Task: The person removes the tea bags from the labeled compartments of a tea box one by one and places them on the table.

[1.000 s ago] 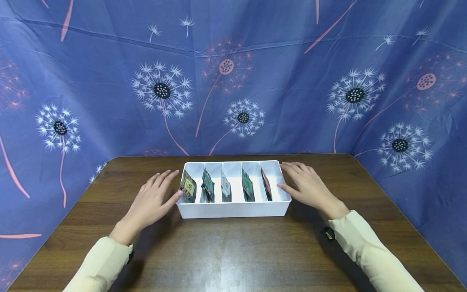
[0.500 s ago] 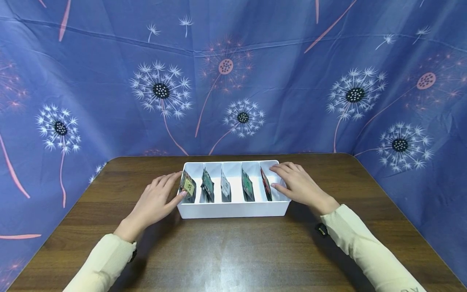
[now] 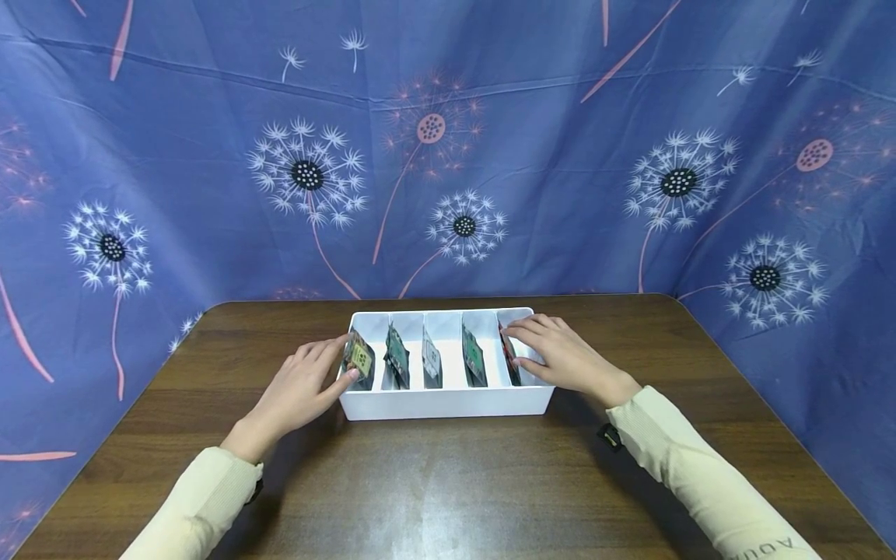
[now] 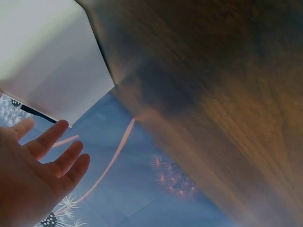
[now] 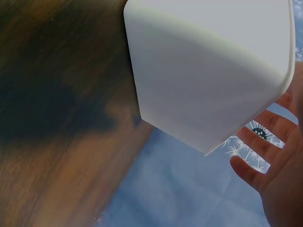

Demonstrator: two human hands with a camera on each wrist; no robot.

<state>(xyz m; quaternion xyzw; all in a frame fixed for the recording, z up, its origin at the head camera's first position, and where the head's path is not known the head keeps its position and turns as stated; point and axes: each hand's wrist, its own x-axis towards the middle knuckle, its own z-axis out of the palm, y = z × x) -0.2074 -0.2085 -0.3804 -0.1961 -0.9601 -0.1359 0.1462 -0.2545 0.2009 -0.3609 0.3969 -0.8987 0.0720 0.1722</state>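
A white divided box [image 3: 448,403] stands on the table with one thin flat packet in each of several compartments. My left hand [image 3: 297,397] is at the box's left end, thumb and fingertips at the dark packet with a yellow label [image 3: 360,359]; contact cannot be told. Over the rightmost compartment, my right hand [image 3: 563,358] has its fingertips beside the red-and-black packet [image 3: 510,354], partly covering it. Between them stand a green packet [image 3: 397,356], a grey-white packet [image 3: 432,359] and another green packet [image 3: 474,356]. Both wrist views show spread, loosely bent fingers beside the box.
The brown wooden table [image 3: 434,482] extends around the box. A blue cloth [image 3: 546,140] with a dandelion print hangs behind it and along both sides. White dividers separate the compartments.
My right hand has moved left from the box's right rim to over the rightmost compartment, by the red-and-black packet. My left hand has shifted slightly right, toward the yellow-labelled packet.
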